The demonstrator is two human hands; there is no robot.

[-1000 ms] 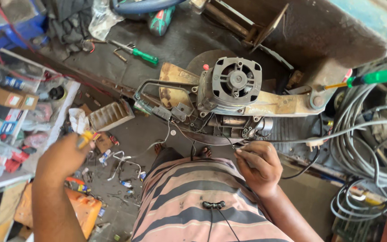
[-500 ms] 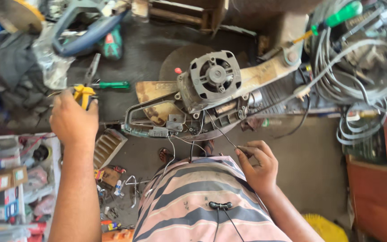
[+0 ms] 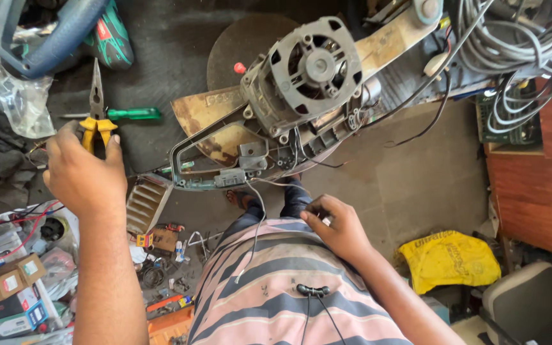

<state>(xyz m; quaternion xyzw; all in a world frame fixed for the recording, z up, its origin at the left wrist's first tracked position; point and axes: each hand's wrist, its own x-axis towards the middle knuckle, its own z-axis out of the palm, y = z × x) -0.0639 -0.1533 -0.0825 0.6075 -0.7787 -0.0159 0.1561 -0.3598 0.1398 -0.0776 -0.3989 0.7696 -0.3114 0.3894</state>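
On the dark tabletop [image 3: 161, 38] lies one pair of yellow-handled pliers [image 3: 96, 105], tips pointing away from the person. One left hand [image 3: 84, 169] is closed around the two yellow handles. Just beside the pliers lies one green screwdriver [image 3: 122, 114]. One grey motor [image 3: 305, 70] sits bolted in one open tool housing [image 3: 225, 160] at the tabletop's near edge, with two thin wires [image 3: 260, 211] hanging down from it. One right hand [image 3: 333, 227], close to the striped shirt [image 3: 269, 294], pinches the end of a wire between fingertips. One coil of grey cable [image 3: 512, 45] lies at the far right; one yellow bag [image 3: 448, 259] lies on the floor.
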